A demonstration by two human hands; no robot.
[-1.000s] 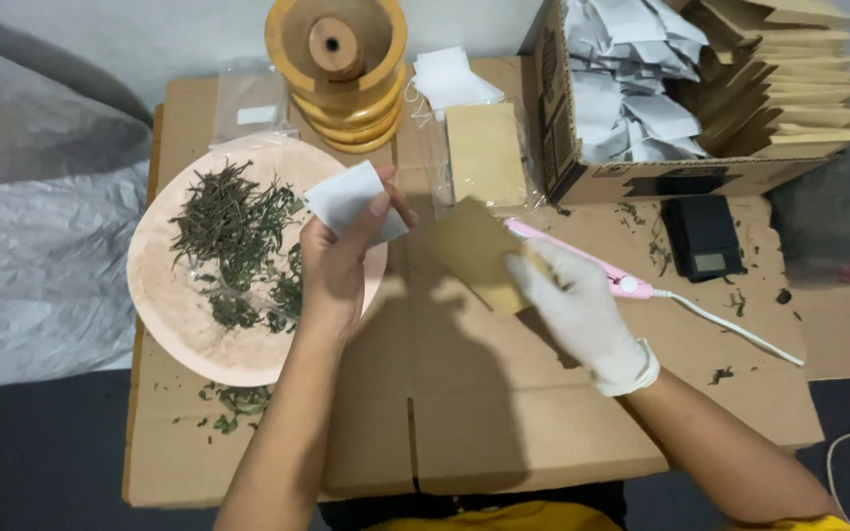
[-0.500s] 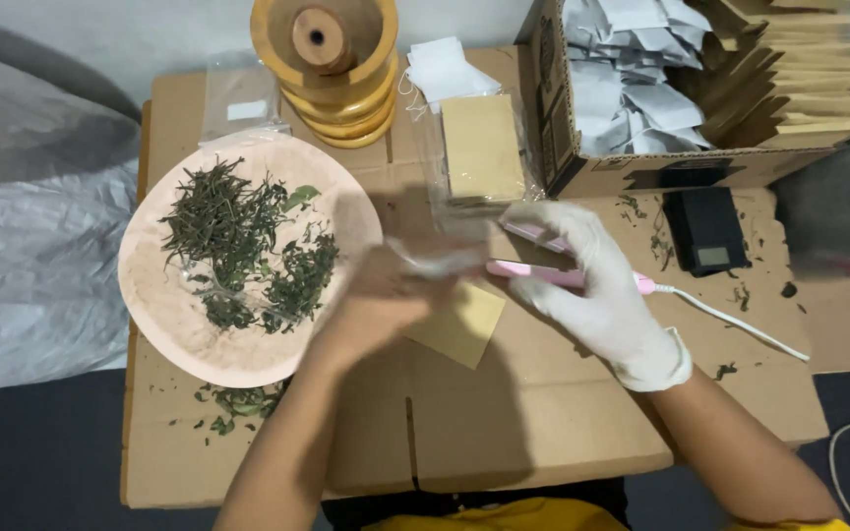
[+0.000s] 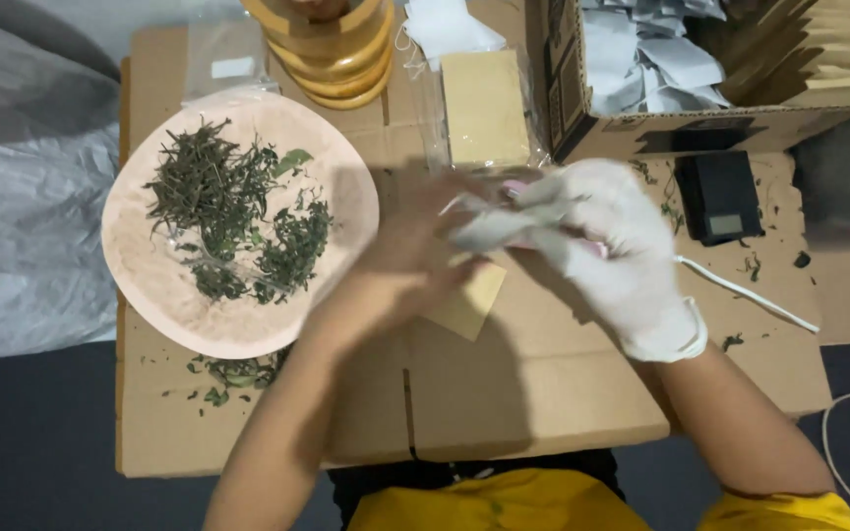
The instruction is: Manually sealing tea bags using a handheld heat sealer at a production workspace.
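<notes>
Two hands meet in the middle of the frame: a bare left hand (image 3: 415,261) and a gloved right hand (image 3: 607,251). Both pinch one small white bag (image 3: 494,224), blurry and crumpled. One pink tool (image 3: 592,246) is mostly hidden under the glove. One plate (image 3: 150,285) of green leaves (image 3: 238,221) sits at left.

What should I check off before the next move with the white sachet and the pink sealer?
1. White sachet held in both hands: ok; left hand and gloved right hand meet on it.
2. Sachet edge placed in the pink sealer: cannot tell, blurred and covered.
3. Sealer cord free: ok, lies loose on the cardboard.
4. Brown envelope within reach: ok, flat beneath the hands.
5. Plate of dried leaves clear of the hands: ok.
</notes>
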